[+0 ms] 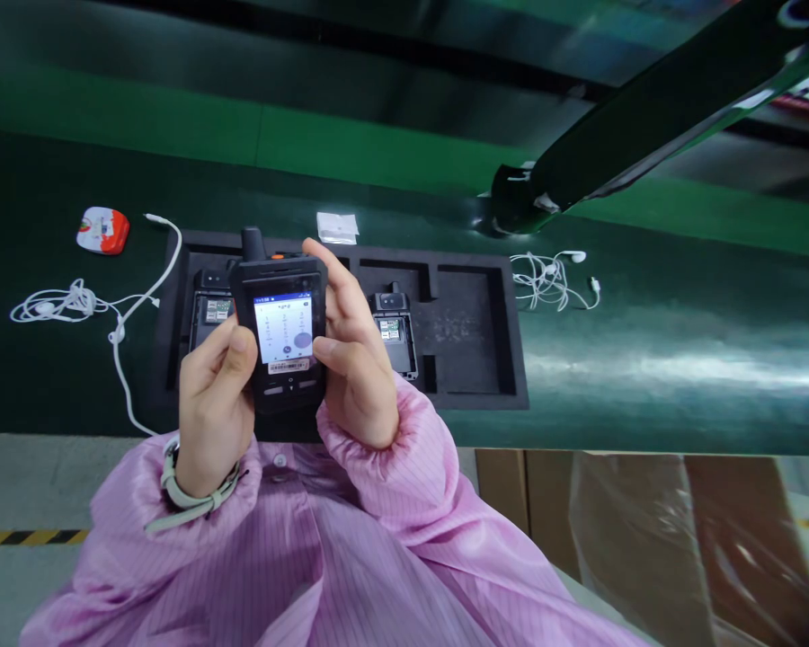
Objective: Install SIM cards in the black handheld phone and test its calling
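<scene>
1. Holding one walkie-talkie phone (280,332) upright above a foam tray (472,388), both hands wrap around it; its lit screen faces the person, and a stubby antenna tops it.
2. The left hand (216,395) grips the phone's left side, thumb along the edge; the right hand (354,359) closes on its right side, thumb across the front.
3. Two more phones (392,331) lie in the tray, backs open and circuit boards showing; the held phone partly blocks the left one.
4. On the green bench (680,359) lie two white earphone sets (553,280), one either side of the tray, one white packet (337,227) and one red-and-white pouch (102,230).
</scene>
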A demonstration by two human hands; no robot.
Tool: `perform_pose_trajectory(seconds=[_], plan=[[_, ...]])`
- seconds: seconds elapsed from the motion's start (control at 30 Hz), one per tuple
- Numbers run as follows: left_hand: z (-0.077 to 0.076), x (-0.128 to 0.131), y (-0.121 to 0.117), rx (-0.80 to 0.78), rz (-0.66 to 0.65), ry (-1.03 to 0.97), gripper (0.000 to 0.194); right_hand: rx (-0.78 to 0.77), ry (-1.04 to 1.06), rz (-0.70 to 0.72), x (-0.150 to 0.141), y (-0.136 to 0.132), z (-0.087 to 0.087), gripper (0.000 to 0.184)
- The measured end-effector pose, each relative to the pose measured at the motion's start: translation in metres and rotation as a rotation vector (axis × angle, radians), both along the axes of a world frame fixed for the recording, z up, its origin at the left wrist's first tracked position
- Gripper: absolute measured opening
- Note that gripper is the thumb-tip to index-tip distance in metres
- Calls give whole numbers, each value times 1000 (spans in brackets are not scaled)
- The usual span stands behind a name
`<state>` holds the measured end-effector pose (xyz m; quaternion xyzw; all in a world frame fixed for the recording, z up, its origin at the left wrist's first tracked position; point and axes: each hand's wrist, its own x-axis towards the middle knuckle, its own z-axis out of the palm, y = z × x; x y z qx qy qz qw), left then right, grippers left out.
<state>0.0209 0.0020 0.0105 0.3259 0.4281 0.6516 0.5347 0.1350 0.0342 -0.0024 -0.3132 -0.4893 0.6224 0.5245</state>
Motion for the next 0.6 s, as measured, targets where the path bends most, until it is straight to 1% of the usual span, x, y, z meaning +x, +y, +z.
perform_pose_trajectory(seconds=[0.1,0.2,0.3,0.5,0.6], plan=[[-4,-1,0,-1,0,-5,20,7,-21,-24,-2,0,1,62],[-7,-1,-1,-10,27,33,24,31,-54,-44,-4,0,2,59],[-9,-1,-1,-5,37,58,23,45,-82,-53,-4,0,2,57],[-7,-1,0,19,43,44,30,64,-87,-69,-3,1,7,64],[-8,-1,0,13,35,58,27,76,-113,-60,-3,1,8,66]])
